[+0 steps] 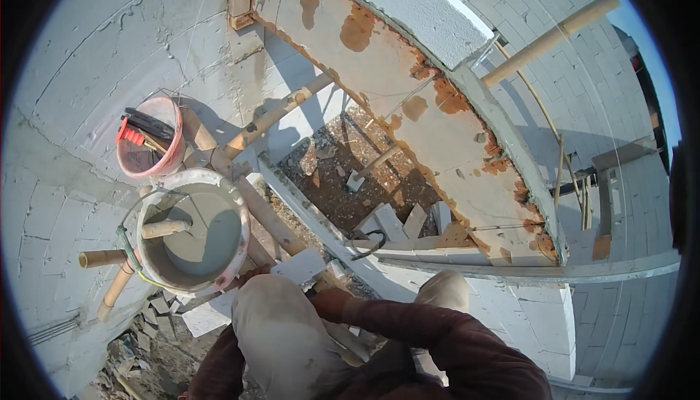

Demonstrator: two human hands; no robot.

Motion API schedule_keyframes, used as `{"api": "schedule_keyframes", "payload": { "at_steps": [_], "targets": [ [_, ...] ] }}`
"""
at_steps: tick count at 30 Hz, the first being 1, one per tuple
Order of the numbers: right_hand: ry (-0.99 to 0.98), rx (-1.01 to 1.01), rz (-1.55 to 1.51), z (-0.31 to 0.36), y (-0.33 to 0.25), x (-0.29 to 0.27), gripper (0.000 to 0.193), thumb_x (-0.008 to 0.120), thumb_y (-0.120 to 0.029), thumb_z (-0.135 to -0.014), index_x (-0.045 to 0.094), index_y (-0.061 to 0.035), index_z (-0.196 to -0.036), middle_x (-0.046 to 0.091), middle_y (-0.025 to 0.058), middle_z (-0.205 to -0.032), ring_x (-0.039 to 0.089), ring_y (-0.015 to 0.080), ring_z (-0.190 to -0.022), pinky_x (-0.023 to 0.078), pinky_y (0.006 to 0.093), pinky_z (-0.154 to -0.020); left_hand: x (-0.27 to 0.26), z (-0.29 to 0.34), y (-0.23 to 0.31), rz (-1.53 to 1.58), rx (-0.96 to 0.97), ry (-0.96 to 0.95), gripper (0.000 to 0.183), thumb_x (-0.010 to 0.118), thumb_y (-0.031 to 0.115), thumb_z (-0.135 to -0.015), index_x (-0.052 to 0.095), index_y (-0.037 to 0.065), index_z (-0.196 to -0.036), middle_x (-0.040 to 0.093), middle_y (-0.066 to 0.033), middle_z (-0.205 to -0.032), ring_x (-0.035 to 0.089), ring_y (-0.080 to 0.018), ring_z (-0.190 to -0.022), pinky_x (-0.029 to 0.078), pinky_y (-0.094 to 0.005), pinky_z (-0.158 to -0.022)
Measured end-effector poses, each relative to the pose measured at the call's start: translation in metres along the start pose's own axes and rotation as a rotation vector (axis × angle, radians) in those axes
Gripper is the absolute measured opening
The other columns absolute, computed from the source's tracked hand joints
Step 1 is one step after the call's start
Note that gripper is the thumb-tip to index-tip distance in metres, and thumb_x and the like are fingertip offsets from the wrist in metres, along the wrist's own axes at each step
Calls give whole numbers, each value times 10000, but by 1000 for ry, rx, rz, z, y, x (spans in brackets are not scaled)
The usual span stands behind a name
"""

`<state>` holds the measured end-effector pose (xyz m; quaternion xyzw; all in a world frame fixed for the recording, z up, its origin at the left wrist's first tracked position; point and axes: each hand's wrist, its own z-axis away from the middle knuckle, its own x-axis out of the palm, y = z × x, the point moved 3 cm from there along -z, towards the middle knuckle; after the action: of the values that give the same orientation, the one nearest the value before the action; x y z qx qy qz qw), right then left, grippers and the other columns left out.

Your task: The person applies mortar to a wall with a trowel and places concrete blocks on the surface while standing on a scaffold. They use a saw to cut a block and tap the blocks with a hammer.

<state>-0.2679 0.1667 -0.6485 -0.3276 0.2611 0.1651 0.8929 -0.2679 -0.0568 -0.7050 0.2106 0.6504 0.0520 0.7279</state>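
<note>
My right hand [334, 304] reaches across between my knees, with its fingers mostly hidden behind my raised left knee [270, 309]. Beyond that same knee, only a small part of my left hand [255, 272] shows. A white block [300, 265] lies just past both hands; whether either one touches it cannot be made out. To the left stands a pale bucket [237, 210] of wet grey mortar [208, 243], a wooden-handled tool [166, 228] sticking out of it. Behind it, a pinkish bucket [122, 153] holds a red-handled tool [133, 134] and black tools [152, 123].
Round wooden poles [266, 214] run beneath and beside the buckets. Ahead is an opening down to rubble-strewn ground [343, 152] with offcut blocks [390, 221]. A stained panel [415, 119] slants along its far side, mortar on its edge. Pale block walls [73, 72] surround me.
</note>
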Motion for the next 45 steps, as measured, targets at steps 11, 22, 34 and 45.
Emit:
{"api": "schedule_keyframes", "payload": {
  "at_steps": [11, 22, 34, 45],
  "targets": [
    [711, -212, -160, -8, -95, -240, 321, 703, -274, -894, 622, -13, -1062, 667, 215, -1005, 665, 410, -913, 537, 480, -797, -14, -2, 16, -71, -10, 18, 376, 560, 317, -913, 546, 90, -1212, 583, -47, -979, 602, -258, -978, 441, -456, -890],
    [682, 269, -319, 154, 47, -95, 423, 680, -396, -914, 624, -59, -1164, 689, 187, -1025, 675, 395, -948, 527, 498, -826, 8, -34, 33, -99, 27, -66, 395, 551, 333, -923, 541, 89, -1234, 597, -64, -1026, 605, -267, -1012, 447, -464, -901],
    [812, 188, -478, 169, 48, -103, 361, 754, -301, -883, 661, 24, -1011, 677, 227, -834, 679, 401, -775, 523, 456, -688, -6, -8, 27, -140, -20, -84, 416, 541, 350, -935, 535, 88, -1258, 612, -82, -1076, 608, -276, -1049, 454, -474, -912],
    [737, -462, -37, -50, -105, -249, 323, 703, -301, -908, 664, -4, -1029, 684, 229, -962, 652, 437, -892, 520, 496, -801, -5, -7, 26, -200, -102, -52, 407, 524, 361, -939, 579, 102, -1248, 653, -71, -1108, 639, -263, -1057, 469, -472, -886]
  ]
}}
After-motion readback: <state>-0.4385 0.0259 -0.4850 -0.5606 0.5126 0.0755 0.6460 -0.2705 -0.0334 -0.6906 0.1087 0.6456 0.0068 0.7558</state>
